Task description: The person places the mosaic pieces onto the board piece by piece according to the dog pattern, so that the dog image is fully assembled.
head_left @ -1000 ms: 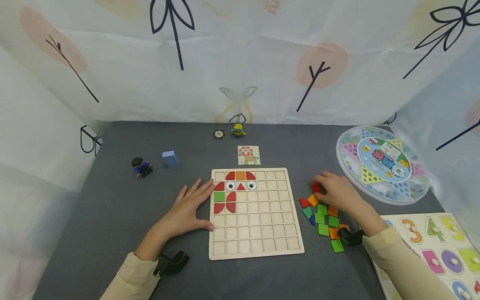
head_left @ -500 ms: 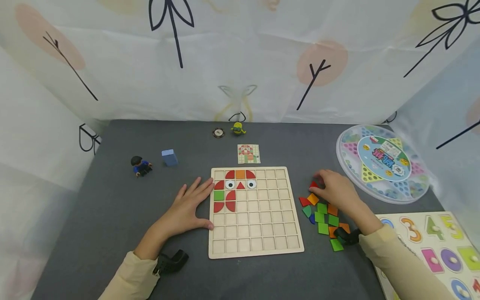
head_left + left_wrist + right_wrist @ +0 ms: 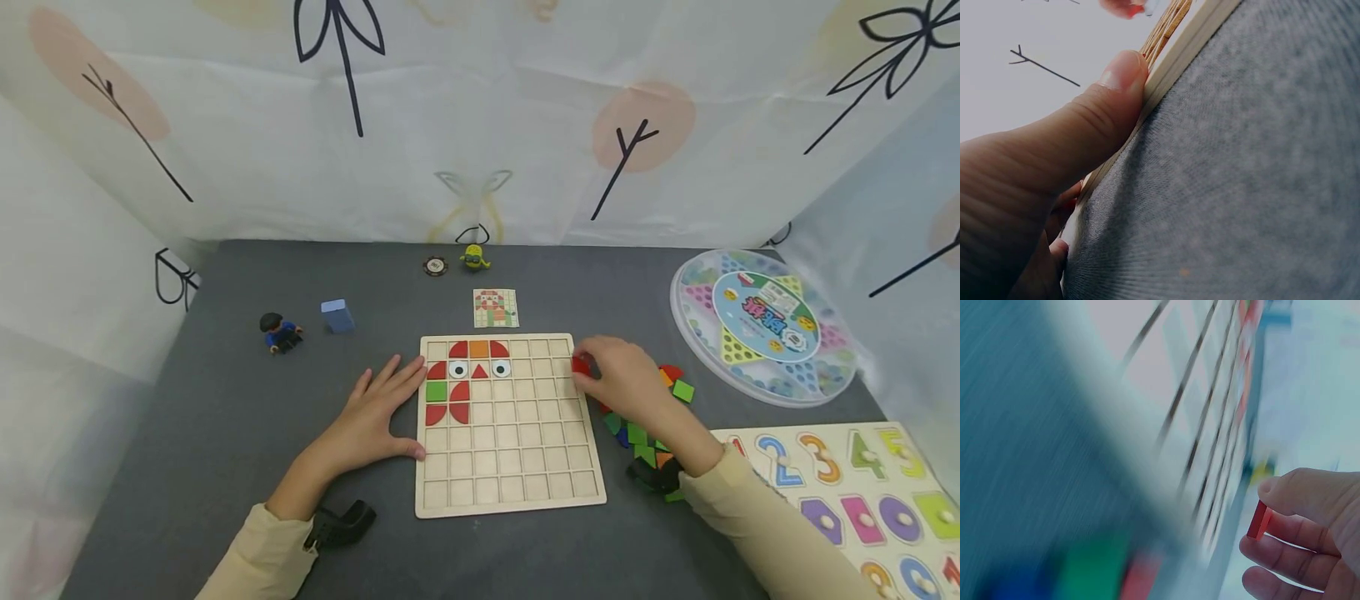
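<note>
Right wrist: right hand (image 3: 1305,534) pinches red piece (image 3: 1259,520), edge showing; head alone: whole left hand (image 3: 375,423), spread against board (image 3: 509,437).

Board (image 3: 516,437): pale wood, gridded, lying flat; left hand (image 3: 378,415), fingers spread, touches its left edge. Far-left cells hold red rounded pieces (image 3: 459,412), orange square (image 3: 477,349), green square (image 3: 436,391), red triangle (image 3: 480,372), two eye pieces (image 3: 458,369). Red piece (image 3: 1259,521): thin, pinched between right hand's (image 3: 1304,531) thumb and fingers, at board's right edge, toward far end; contact with board unclear. Loose pieces (image 3: 637,434): green, orange, red, blue, clustered right of board, partly hidden by that hand.
</note>
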The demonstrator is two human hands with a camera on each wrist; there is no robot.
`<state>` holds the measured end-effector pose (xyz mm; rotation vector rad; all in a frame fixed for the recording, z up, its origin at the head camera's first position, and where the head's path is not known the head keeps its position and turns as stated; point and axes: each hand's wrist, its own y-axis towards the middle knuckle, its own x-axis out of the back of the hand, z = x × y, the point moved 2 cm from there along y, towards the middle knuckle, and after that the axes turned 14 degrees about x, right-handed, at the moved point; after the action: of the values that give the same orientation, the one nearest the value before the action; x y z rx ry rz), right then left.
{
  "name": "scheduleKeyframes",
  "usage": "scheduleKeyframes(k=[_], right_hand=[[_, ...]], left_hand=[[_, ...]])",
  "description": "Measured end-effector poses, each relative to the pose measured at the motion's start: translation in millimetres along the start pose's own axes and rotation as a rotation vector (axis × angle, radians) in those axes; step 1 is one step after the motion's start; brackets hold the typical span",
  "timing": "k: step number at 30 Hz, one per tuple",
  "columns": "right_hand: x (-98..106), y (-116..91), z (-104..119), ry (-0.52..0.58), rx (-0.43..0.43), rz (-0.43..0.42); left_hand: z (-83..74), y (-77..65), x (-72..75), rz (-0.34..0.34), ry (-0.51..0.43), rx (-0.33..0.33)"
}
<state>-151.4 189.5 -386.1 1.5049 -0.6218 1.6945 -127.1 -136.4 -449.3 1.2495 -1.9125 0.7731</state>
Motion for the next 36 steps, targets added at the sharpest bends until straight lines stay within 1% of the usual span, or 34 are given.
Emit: scheduleKeyframes(k=[3, 6, 9, 13, 17, 24, 28, 31, 36], right_hand=[[-6.6, 18.4, 28.0, -0.019, 0.085, -0.002], [-17.7, 33.7, 47.9, -0.056, 0.144, 0.034], [-26.6, 43.6, 59.4, -0.068, 0.162, 0.064], [-31.4, 48.5, 64.4, -0.071, 0.142, 0.087], [-32.7, 48.3, 64.4, -0.067, 0.120, 0.102], [-34.0, 49.8, 68.3, -0.031, 0.150, 0.103], [-30.9, 48.2, 68.2, -0.025, 0.134, 0.122], [-19.6, 37.9, 57.5, 0.011, 0.096, 0.107], [2.6, 3.2, 17.5, 0.050, 0.050, 0.044]], left_hand=[[0.1, 0.6, -0.3, 0.001, 0.002, 0.000], [0.5, 1.5, -0.7, 0.002, 0.009, -0.002], [0.5, 2.9, -1.3, 0.001, 0.016, -0.006], [-1.0, 4.5, -1.7, 0.004, 0.013, -0.014], [-2.1, 5.6, -1.7, 0.003, 0.016, -0.015], [-1.3, 4.6, -0.7, 0.000, 0.019, -0.010], [-0.3, 1.8, -0.2, 0.000, 0.011, 0.002], [0.1, 0.4, -0.1, -0.006, 0.010, 0.002], [1.1, -0.6, -0.3, -0.015, 0.002, -0.004]])
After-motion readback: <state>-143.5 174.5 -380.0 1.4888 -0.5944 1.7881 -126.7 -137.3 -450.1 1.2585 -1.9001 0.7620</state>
